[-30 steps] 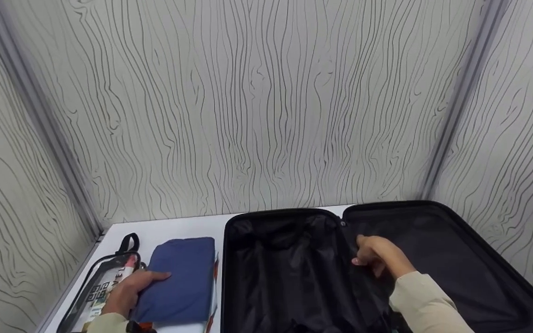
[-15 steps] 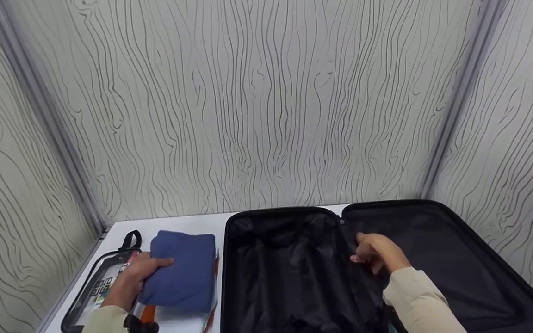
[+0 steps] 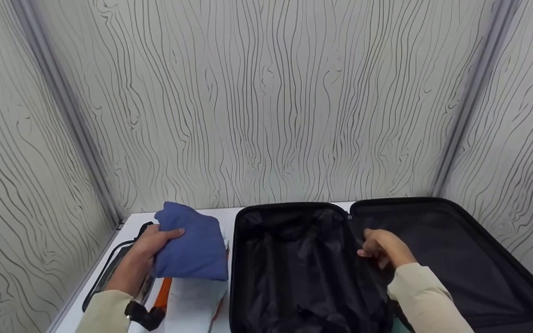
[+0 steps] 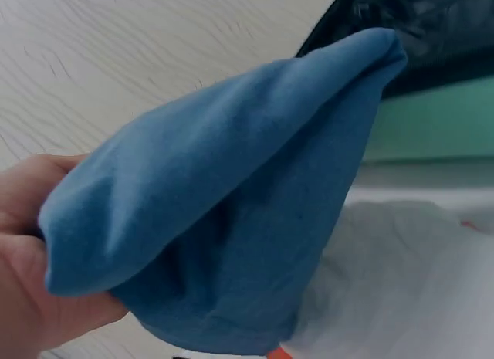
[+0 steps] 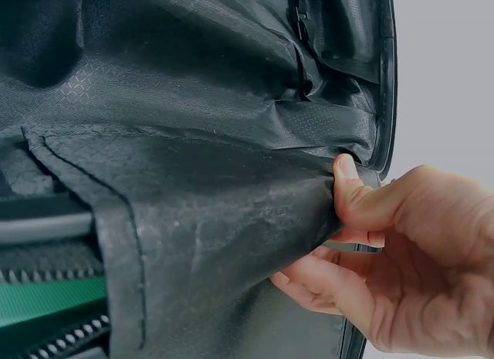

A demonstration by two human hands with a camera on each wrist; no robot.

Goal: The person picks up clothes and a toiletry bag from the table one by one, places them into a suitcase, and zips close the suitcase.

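Note:
My left hand grips a folded blue cloth by its left side, thumb on top. It is raised and tilted above a flat white item with orange edging. In the left wrist view the cloth droops in a fold and hides most of the fingers. A black suitcase lies spread wide on the right, its two halves side by side. At the middle of it my right hand pinches the black fabric lining flap between thumb and fingers and holds its edge up.
Left of the cloth lies a clear zip pouch with black trim, partly behind the left forearm. An orange strip shows beside the white item. Patterned panels close in the white table at the back and sides.
My left hand has lifted the blue cloth off the white item and moved it away from me, uncovering more of that item. The right hand keeps its hold on the lining flap.

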